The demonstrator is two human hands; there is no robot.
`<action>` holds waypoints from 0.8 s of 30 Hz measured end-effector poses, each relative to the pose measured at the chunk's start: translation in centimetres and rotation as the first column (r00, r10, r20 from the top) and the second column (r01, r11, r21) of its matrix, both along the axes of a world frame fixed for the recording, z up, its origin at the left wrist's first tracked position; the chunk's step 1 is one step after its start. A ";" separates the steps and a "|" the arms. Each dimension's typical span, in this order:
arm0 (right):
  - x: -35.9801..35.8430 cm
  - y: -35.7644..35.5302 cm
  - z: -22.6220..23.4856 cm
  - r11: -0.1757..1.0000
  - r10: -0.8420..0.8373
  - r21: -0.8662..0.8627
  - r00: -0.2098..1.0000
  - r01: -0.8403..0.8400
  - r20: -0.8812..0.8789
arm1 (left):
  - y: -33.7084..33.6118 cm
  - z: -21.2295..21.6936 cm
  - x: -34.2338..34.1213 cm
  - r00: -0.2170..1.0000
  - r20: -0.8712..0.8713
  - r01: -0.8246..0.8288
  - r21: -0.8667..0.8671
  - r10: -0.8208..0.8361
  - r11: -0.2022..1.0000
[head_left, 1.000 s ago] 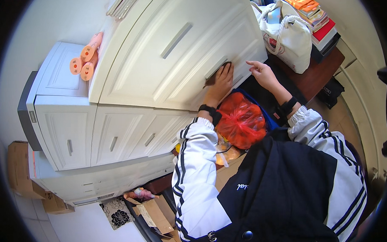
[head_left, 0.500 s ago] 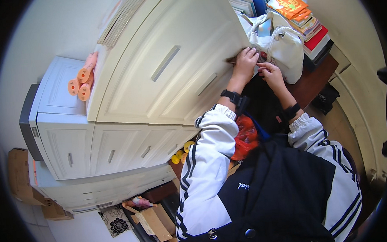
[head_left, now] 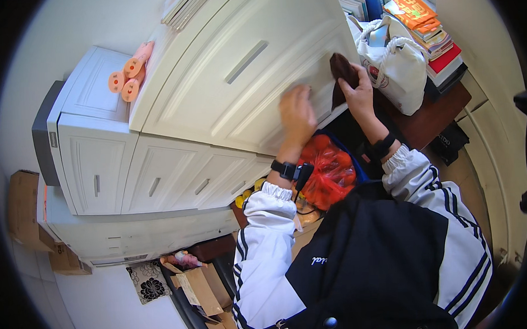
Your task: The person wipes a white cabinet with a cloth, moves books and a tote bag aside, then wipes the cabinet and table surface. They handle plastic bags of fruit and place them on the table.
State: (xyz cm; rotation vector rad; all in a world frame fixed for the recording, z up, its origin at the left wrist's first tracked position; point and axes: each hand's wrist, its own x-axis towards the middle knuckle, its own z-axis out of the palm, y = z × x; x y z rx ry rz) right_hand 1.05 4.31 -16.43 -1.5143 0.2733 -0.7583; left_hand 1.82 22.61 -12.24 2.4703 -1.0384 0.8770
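My right hand (head_left: pixel 358 96) is closed on a dark brown, soft-looking cloth-like piece (head_left: pixel 342 68), held up against the right edge of a cream drawer cabinet (head_left: pixel 215 102). The piece's lower part hangs beside the cabinet edge; its exact kind does not show. My left hand (head_left: pixel 298 115) is over the front of the lower large drawer, smeared by motion, so its fingers cannot be read. It covers the place of that drawer's handle. To the right of my right hand stands a white bag (head_left: pixel 401 72) with rope handles.
Below my hands, red plastic bags (head_left: pixel 328 177) of round items fill a blue-edged container. Books (head_left: pixel 427 37) are stacked behind the white bag on a brown table (head_left: pixel 439 120). Doll-like legs (head_left: pixel 131 76) lie on the cabinet's side at left. Open cardboard boxes (head_left: pixel 201 291) sit at lower left.
My left hand has moved away from the white bag, left and down to the drawer front. My right hand has moved slightly left, now with the dark brown piece. The view has shifted.
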 end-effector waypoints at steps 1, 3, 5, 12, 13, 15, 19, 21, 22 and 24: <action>0.1 -0.1 0.5 0.945 -0.173 -0.269 0.983 0.184 0.066 | 1.2 -0.1 -0.5 0.991 0.040 -0.125 -0.016 0.125 0.992; 0.9 -0.6 1.6 0.778 -0.245 -0.519 0.931 0.355 0.271 | 3.1 -0.3 -1.2 0.928 0.125 -0.343 -0.075 0.350 0.936; 2.1 -0.3 2.4 0.588 -0.254 -0.723 0.932 0.362 0.260 | 5.3 -0.3 -1.1 0.908 0.184 -0.372 -0.061 0.376 0.926; 2.5 1.4 1.2 0.389 -0.245 -0.860 0.937 0.330 0.249 | 7.9 -1.3 -0.7 0.889 0.269 -0.391 0.028 0.369 0.920; 2.4 1.6 1.1 0.389 -0.248 -0.862 0.938 0.325 0.241 | 8.0 -1.4 -0.5 0.890 0.282 -0.378 0.024 0.357 0.925; 2.2 2.1 1.0 0.415 -0.252 -0.859 0.945 0.301 0.210 | 8.2 -1.7 -0.3 0.877 0.332 -0.390 0.064 0.349 0.919; 2.2 3.2 1.5 0.382 -0.272 -0.878 0.943 0.288 0.191 | 9.0 -2.3 0.2 0.874 0.354 -0.396 0.120 0.334 0.910; 2.0 3.7 1.7 0.359 -0.280 -0.881 0.936 0.308 0.213 | 9.3 -2.7 0.3 0.870 0.358 -0.410 0.142 0.339 0.901; 1.9 4.0 1.7 0.348 -0.288 -0.883 0.932 0.316 0.221 | 9.3 -2.9 0.5 0.868 0.361 -0.416 0.151 0.342 0.897; 1.6 4.7 1.8 0.323 -0.239 -0.904 0.948 0.280 0.209 | 9.3 -3.3 0.6 0.854 0.383 -0.435 0.157 0.352 0.887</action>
